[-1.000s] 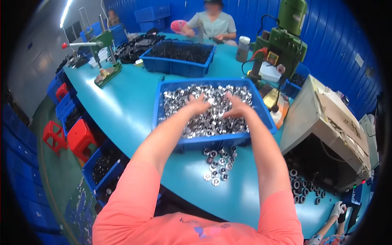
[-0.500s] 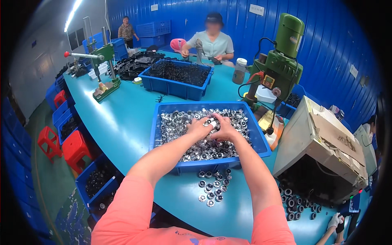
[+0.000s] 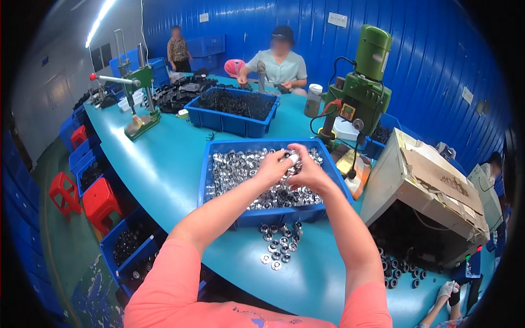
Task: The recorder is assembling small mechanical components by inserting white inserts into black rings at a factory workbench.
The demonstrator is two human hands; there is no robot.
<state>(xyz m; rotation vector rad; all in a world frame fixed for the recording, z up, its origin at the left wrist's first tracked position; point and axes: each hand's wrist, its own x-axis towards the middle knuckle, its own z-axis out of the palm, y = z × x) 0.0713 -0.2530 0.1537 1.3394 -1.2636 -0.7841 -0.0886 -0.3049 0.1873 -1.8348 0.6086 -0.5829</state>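
Note:
Both my hands are over a blue plastic bin (image 3: 273, 217) heaped with small shiny silver round parts (image 3: 235, 169) with dark centres. My left hand (image 3: 272, 168) and my right hand (image 3: 310, 170) curve toward each other, fingers bent around a few of these silver parts (image 3: 289, 170). Something white, perhaps a finger wrap, shows at my left fingertips. Fingers partly hide the held parts, so their number cannot be told. Several loose silver parts (image 3: 281, 246) lie on the teal table in front of the bin.
A green drill press (image 3: 363, 93) stands behind right, a hand press (image 3: 139, 98) at left. Beyond my bin is another blue bin (image 3: 227, 124) of black pieces. A pale box-shaped housing (image 3: 432, 186) and dark rings (image 3: 402, 270) are at right. A co-worker (image 3: 280, 65) sits opposite.
My hands have lifted slightly from the heap and moved a little right within the bin, still close together around silver parts. The whole view has shifted slightly.

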